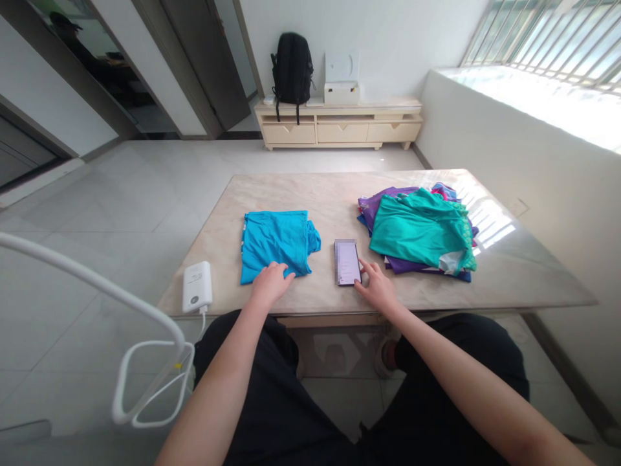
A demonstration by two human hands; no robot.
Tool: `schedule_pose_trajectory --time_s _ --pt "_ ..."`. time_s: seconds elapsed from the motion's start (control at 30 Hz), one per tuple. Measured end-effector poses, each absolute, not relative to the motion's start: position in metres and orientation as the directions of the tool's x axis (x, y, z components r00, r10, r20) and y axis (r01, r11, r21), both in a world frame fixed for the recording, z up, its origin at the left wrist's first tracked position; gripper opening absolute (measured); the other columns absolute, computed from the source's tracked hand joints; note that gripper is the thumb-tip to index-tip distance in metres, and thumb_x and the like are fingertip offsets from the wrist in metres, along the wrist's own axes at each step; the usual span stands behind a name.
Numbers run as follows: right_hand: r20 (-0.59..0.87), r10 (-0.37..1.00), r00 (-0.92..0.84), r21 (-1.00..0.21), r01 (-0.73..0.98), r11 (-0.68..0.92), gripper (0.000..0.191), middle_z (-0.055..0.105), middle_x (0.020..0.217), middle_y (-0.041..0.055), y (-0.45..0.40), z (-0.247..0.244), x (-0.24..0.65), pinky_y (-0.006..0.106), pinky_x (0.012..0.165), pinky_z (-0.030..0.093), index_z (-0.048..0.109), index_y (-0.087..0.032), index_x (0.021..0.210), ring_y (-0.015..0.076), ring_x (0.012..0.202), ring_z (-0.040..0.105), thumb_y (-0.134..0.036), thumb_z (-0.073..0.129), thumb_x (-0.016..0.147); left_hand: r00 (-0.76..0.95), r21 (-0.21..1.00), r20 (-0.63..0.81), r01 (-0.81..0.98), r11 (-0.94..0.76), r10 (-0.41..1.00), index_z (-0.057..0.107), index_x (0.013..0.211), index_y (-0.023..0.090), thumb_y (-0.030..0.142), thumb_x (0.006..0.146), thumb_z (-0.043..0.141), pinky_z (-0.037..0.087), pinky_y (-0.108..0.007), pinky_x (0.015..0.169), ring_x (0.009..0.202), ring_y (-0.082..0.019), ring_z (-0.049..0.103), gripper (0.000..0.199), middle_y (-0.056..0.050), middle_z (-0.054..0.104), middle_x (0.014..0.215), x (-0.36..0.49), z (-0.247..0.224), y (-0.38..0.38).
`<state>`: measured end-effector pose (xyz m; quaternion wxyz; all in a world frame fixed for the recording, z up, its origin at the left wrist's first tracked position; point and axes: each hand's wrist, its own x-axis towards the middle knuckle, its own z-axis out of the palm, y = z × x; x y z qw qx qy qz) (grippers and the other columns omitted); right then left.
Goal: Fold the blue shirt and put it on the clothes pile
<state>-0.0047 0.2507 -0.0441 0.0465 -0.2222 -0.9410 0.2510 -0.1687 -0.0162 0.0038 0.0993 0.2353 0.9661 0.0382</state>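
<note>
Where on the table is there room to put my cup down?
The far part of the table, beyond the blue shirt and phone, is bare. So is the right end past the clothes pile. The near edge is crowded: the left hand rests on the shirt, the right hand touches the phone, and a white box sits left.

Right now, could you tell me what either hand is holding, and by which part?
Nothing is held. The left hand rests flat on the blue shirt's near edge; the right hand touches the phone's near corner.
</note>
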Motion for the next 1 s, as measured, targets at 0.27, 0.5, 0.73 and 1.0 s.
schedule_pose_trajectory --time_s 0.27,0.5,0.73,1.0 --pt "-0.027 0.439 -0.898 -0.490 0.394 0.778 0.065 0.061 0.129 0.0052 0.2504 -0.0442 -0.0045 0.028 0.064 0.043 0.045 -0.030 0.152 0.0209 0.095 0.067 -0.040 0.062 0.090 -0.867 0.124 -0.172 0.452 0.883 0.468 0.067 0.127 0.017 0.044 0.099 0.054 0.051 -0.035 0.095 0.115 -0.030 0.064 0.041 -0.015 0.066 0.127 -0.1687 0.0034 -0.0166" --pt "-0.024 0.438 -0.899 -0.490 0.392 0.778 0.064 0.061 0.130 0.0053 0.2499 -0.0439 -0.0043 0.028 0.064 0.043 0.045 -0.030 0.152 0.0211 0.094 0.068 -0.041 0.062 0.091 -0.867 0.128 -0.172 0.451 0.883 0.468 0.067 0.127 0.018 0.044 0.099 0.054 0.050 -0.035 0.096 0.115 -0.030 0.064 0.040 -0.014 0.066 0.126 -0.1684 0.0034 -0.0169" --pt "-0.025 0.440 -0.898 -0.493 0.393 0.776 0.065 0.061 0.130 0.0055 0.2500 -0.0441 -0.0046 0.028 0.064 0.043 0.045 -0.030 0.152 0.0211 0.095 0.068 -0.040 0.063 0.090 -0.866 0.134 -0.166 0.455 0.881 0.472 0.068 0.127 0.016 0.043 0.099 0.054 0.051 -0.036 0.095 0.114 -0.031 0.064 0.041 -0.016 0.066 0.125 -0.1684 0.0028 -0.0166" --pt "-0.028 0.442 -0.896 -0.490 0.398 0.776 0.066 0.061 0.130 0.0054 0.2494 -0.0419 -0.0045 0.028 0.065 0.043 0.045 -0.030 0.152 0.0212 0.095 0.067 -0.041 0.063 0.090 -0.866 0.130 -0.165 0.456 0.881 0.473 0.068 0.126 0.017 0.043 0.099 0.054 0.051 -0.037 0.095 0.114 -0.032 0.064 0.040 -0.015 0.066 0.125 -0.1675 0.0038 -0.0163"
